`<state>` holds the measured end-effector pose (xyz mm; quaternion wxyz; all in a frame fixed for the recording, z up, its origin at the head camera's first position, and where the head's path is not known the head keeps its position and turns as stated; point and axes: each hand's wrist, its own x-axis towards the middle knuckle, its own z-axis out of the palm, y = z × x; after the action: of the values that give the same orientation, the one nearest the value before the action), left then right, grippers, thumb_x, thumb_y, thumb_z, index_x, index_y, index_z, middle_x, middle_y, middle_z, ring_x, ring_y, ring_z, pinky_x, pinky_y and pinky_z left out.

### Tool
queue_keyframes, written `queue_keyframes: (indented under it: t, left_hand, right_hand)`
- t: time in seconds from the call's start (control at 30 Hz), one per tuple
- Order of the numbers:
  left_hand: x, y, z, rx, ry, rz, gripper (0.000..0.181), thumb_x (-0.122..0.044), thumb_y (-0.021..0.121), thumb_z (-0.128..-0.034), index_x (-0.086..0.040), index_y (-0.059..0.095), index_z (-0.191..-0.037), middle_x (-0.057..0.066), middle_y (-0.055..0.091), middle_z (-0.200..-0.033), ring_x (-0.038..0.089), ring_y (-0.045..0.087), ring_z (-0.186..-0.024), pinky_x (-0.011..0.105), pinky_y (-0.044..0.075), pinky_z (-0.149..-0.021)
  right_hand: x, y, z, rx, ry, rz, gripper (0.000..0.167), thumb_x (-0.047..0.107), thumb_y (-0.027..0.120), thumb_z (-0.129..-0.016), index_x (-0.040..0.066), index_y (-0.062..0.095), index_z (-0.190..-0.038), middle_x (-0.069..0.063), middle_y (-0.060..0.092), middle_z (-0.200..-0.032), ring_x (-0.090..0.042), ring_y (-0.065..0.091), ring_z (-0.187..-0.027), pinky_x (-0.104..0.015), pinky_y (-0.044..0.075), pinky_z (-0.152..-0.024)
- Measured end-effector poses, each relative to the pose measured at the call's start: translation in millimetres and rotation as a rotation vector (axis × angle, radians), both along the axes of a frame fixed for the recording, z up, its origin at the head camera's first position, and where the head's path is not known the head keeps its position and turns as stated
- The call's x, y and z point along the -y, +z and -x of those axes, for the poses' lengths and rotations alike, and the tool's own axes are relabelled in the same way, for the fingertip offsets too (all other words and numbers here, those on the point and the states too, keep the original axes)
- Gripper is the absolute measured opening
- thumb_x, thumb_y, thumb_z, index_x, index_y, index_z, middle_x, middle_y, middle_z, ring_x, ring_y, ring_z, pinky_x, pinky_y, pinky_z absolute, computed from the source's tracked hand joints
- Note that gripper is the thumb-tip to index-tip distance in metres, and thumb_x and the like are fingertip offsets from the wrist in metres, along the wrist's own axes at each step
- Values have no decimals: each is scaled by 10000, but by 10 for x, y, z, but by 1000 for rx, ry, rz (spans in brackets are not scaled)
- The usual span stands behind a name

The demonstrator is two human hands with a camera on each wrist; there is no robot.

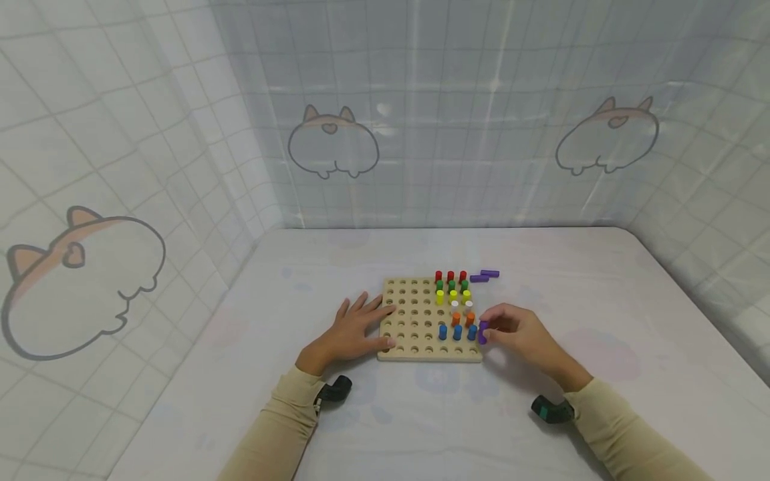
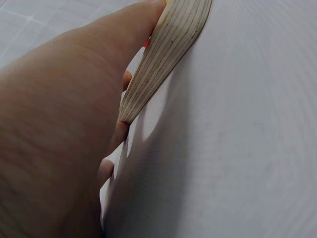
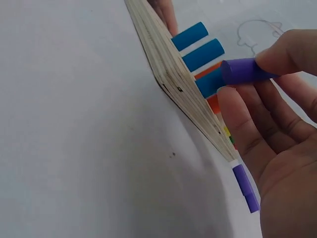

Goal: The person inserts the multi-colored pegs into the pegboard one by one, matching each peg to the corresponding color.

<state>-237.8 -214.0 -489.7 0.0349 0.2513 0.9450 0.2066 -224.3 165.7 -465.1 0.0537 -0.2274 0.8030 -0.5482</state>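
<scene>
A wooden pegboard (image 1: 415, 357) with rows of holes lies on the table. My left hand (image 1: 351, 332) rests at its left edge with spread fingers, some lying on the top. Between thumb and fingers, my right hand (image 1: 519, 333) pinches a purple peg (image 3: 242, 72) beside the board's right edge, close to the blue pegs (image 1: 458, 332). Rows of red (image 1: 451, 275), green, yellow (image 1: 453, 298), white and orange pegs (image 1: 470, 319) stand upright behind the blue ones on the board's right side. In the left wrist view the board's layered edge (image 2: 168, 54) shows beside the left hand.
Two loose purple pegs (image 1: 490, 274) lie on the table off the board's far right corner. A pale cloth (image 1: 385, 427) covers the table. Behind it and at the sides hang tile-patterned curtains (image 1: 457, 180) with cartoon animal drawings.
</scene>
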Motion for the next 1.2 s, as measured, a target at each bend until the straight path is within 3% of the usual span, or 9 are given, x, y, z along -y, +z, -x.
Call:
queue_keyframes:
  t: [0.43, 0.77, 1.2]
  left_hand:
    - [7, -43, 8, -7, 1, -12, 792, -702, 542, -913, -302, 364, -1574, 43, 236, -1644, 344, 43, -1527, 625, -36, -1163]
    - [7, -40, 17, -11, -3, -6, 791, -708, 539, -911, -315, 360, -1574, 43, 231, -1647, 340, 30, -1528, 628, -46, -1160]
    - [9, -67, 54, -6, 4, 0, 804, -735, 522, -902, -337, 345, -1577, 27, 221, -1650, 324, 21, -1530, 615, -47, -1165]
  right_hand:
    - [65, -55, -28, 0, 77, -10, 177, 60, 746, -899, 40, 652, -1047, -120, 667, -1016, -270, 665, -936, -323, 574, -798]
    - [80, -21, -33, 49, 84, -66, 206, 115, 767, -896, 64, 643, -1053, -96, 662, -1031, -294, 648, -977, -298, 560, -845]
    - [69, -43, -14, 12, 112, -52, 191, 83, 774, -884, 73, 642, -1021, -102, 659, -1009, -263, 650, -956, -288, 553, -851]
